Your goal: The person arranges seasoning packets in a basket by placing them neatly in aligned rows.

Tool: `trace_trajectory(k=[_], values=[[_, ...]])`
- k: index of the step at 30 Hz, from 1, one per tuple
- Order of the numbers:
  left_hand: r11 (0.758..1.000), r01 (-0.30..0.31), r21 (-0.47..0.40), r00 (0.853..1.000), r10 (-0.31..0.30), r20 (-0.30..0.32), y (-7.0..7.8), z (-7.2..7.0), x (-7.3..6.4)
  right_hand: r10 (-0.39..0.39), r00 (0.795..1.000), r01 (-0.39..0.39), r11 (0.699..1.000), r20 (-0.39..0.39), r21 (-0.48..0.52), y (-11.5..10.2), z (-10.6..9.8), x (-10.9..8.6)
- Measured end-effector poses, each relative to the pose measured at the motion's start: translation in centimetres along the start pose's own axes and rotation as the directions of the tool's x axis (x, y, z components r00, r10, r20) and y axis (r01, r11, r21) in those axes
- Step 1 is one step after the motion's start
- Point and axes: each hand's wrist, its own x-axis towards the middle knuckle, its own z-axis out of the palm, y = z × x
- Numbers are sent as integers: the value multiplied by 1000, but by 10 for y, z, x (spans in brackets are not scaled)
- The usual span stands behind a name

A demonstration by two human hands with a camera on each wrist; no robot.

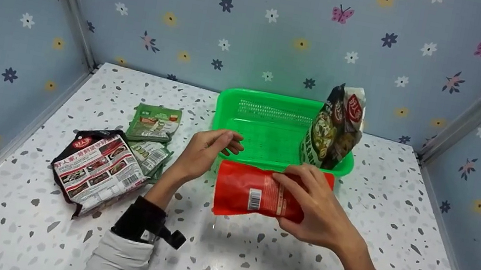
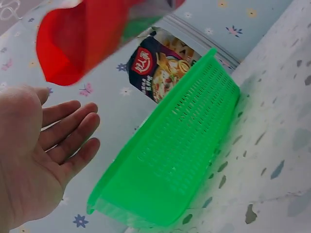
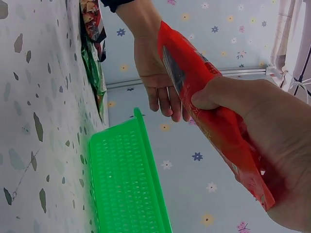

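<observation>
A red food pouch (image 1: 238, 189) with a barcode is gripped by my right hand (image 1: 319, 208), thumb on one side and fingers on the other. It is held in the air before the near rim of a green plastic basket (image 1: 263, 144). My left hand (image 1: 205, 151) hovers at the basket's near left, apart from the pouch; in the left wrist view its fingers (image 2: 73, 131) are loosely extended and hold nothing. Inside the basket's right end a dark food bag (image 1: 332, 131) stands upright, leaning on the rim.
Left on the speckled table (image 1: 217, 269) lie a black-and-white food bag (image 1: 100, 170), a green packet (image 1: 154, 122) and another green packet (image 1: 151, 156) partly beneath the bag. Flowered panels (image 1: 268, 36) enclose the back and sides.
</observation>
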Motion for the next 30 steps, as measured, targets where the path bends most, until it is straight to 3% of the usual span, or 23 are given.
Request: trace_trajectory(k=[4, 7, 15, 25, 30], values=[[998, 36, -56, 993, -29, 110, 9, -3, -2, -9, 1000, 9, 999, 17, -31, 1, 1, 0], [998, 61, -32, 976, -53, 212, 15, -4, -4, -11, 999, 13, 999, 42, -53, 1, 2, 0], [980, 12, 199, 917, -90, 388, 22, 3, -9, -18, 997, 26, 994, 75, -102, 1, 5, 0], [946, -25, 323, 873, -137, 468, 23, 15, -10, -66, 997, 72, 991, 49, -111, -2, 11, 3], [945, -1, 327, 871, -160, 465, 23, 16, -9, -71, 997, 74, 992, 39, -105, -2, 12, 3]])
